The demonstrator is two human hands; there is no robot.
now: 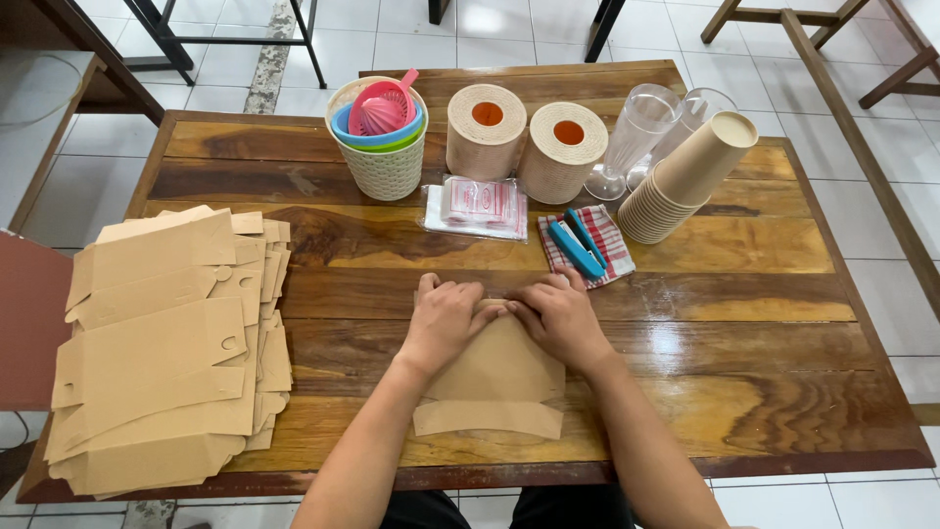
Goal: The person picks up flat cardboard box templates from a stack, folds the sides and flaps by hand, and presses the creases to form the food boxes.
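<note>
A flat, matte kraft-card box blank (494, 377) lies on the glossy wooden table (764, 323), its top edge under both hands. Left hand (443, 321) and right hand (560, 318) press down, fingers curled on the fold — touching it at 12 o'clock. A blue stapler (576, 247) sits at 1 o'clock; stacked blanks (166, 353) at 9 o'clock.

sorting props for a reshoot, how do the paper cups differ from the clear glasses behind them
The paper cups are opaque tan and nested in one long stack; the clear glasses are see-through and only two. The cups have plain straight walls, while the glasses are ribbed with a footed stem. Both lean tilted at the table's far right.
</note>
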